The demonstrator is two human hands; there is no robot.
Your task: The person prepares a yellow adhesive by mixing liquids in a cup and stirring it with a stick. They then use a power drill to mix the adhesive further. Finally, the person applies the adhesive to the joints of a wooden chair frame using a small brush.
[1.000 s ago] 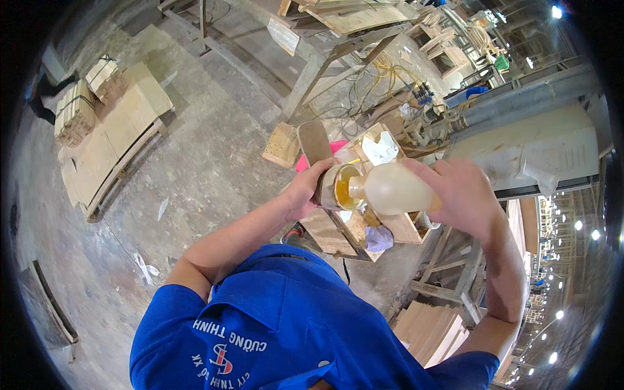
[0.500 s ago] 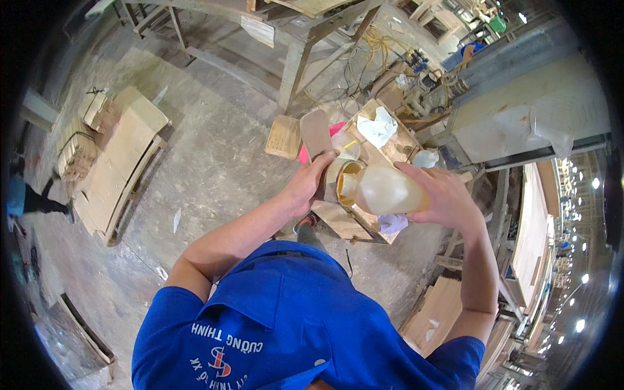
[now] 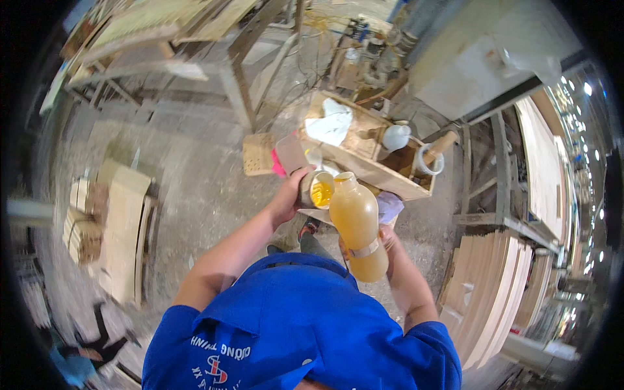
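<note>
My left hand (image 3: pixel 286 200) is wrapped round a cup (image 3: pixel 307 189), tilted so that yellow-orange liquid (image 3: pixel 321 193) shows inside. A flat brown blade-like piece (image 3: pixel 292 154) sticks up by the fingers of that hand; whether they grip it too I cannot tell. My right hand (image 3: pixel 388 239) grips the lower half of a translucent plastic bottle (image 3: pixel 354 218) of amber liquid, with a pale band round it. The bottle leans mostly upright, its open mouth just right of the cup. Part of the right hand is hidden behind the bottle.
Beyond my hands stands a wooden box (image 3: pixel 374 170) with a white cloth (image 3: pixel 329 123), a whitish bottle (image 3: pixel 396 137) and a white tub (image 3: pixel 430 160). A lavender cloth (image 3: pixel 390 207) lies nearer. Board stacks (image 3: pixel 484 292) stand right, others (image 3: pixel 123 227) left. A wooden bench (image 3: pixel 237 91) is ahead.
The bottle has gone from lying tipped with its neck at the cup's mouth to nearly upright beside it. My right hand has moved down and closer to my body. The view has turned.
</note>
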